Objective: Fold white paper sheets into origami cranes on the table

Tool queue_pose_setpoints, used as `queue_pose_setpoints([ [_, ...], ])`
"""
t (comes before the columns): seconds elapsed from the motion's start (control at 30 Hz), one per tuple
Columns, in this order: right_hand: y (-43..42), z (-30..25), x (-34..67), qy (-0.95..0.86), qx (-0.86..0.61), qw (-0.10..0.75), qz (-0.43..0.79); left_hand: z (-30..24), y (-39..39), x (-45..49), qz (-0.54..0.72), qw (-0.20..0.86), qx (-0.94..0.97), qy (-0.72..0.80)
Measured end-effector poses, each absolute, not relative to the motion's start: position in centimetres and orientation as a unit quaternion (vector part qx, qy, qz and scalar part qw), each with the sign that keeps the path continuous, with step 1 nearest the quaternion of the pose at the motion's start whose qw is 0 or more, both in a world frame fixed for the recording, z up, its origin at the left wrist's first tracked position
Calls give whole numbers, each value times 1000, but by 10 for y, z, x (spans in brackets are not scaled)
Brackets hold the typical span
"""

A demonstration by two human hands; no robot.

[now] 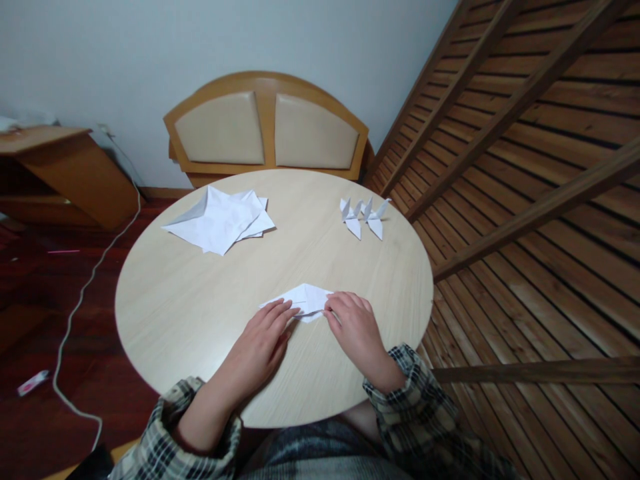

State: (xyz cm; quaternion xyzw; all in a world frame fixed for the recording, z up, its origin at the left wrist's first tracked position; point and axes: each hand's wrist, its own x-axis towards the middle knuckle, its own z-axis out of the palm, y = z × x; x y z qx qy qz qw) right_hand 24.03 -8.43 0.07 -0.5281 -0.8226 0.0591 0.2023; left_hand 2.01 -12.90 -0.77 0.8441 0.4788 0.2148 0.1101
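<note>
A partly folded sheet of white paper [309, 295] lies near the front of the round table [190, 300], its long points running left and right. My left hand [267, 330] rests on its left part with the fingers stretched out flat. At the right end, my right hand [354, 327] pinches the paper's edge between thumb and fingers. Parts of both paper ends are hidden under my hands. Farther back on the right stand two folded paper cranes [351, 217], side by side with wings spread.
A loose pile of creased white paper sheets [220, 217] lies at the table's back left. Behind the table stands a padded headboard [270, 127]. A slatted wooden partition [525, 200] slopes along the right. A white cable [83, 293] runs over the floor at left, near a wooden desk [75, 173].
</note>
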Motion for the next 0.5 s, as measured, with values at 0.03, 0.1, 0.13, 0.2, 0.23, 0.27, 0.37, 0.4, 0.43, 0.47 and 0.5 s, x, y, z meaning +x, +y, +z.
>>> queue_pose_setpoints([
  [0.03, -84, 1, 240, -822, -529, 200, 60, -7, -129, 20, 213, 110, 845, 479],
  [0.1, -84, 1, 240, -821, -531, 199, 59, -7, -130, 20, 202, 109, 847, 480],
  [0.13, -84, 1, 240, -821, -532, 199, 58, -6, -130, 20, 197, 107, 848, 481],
  [0.2, -84, 1, 239, -820, -534, 199, 55, -6, -130, 20, 188, 103, 850, 481],
  [0.23, -84, 1, 239, -819, -535, 199, 54, -6, -130, 20, 186, 103, 851, 481],
  [0.27, -83, 1, 238, -819, -536, 199, 52, -6, -130, 20, 185, 102, 851, 481],
  [0.37, -83, 1, 237, -817, -540, 196, 45, -7, -130, 20, 184, 100, 850, 483],
  [0.4, -83, 1, 237, -817, -541, 195, 42, -6, -130, 21, 184, 98, 850, 485],
  [0.43, -83, 1, 236, -818, -541, 192, 39, -6, -131, 21, 183, 95, 850, 486],
  [0.47, -83, 0, 236, -818, -542, 191, 36, -6, -131, 22, 182, 91, 849, 487],
  [0.5, -83, 0, 236, -818, -542, 190, 33, -6, -131, 23, 181, 86, 849, 489],
])
